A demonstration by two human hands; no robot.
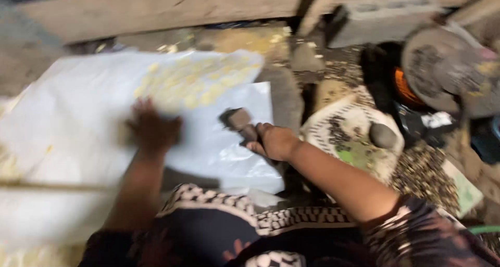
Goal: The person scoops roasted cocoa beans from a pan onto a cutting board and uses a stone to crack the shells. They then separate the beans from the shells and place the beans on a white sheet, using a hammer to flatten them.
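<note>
**Hammer lifted over the white sheet**

We see the right hand (275, 141) clamped around the handle of a small hammer-like tool (238, 122), which hangs just above the white plastic sheet (78, 121) spread on the ground. Its long axis runs on a diagonal, from the hand up and to the left, with the dark blocky head pointing toward the far left, at the pale yellow pieces (195, 82) scattered over the sheet's far part.

The left hand (152, 129) lies on the sheet, just short of those pieces; it is blurred, so we cannot tell whether its fingers are spread or closed.

We judge the work partly done: many yellow pieces already lie on the sheet, while heaps of dark shells or husks (424, 170) remain to the right, around a woven tray (359, 137) carrying a rounded stone (383, 135).
</note>
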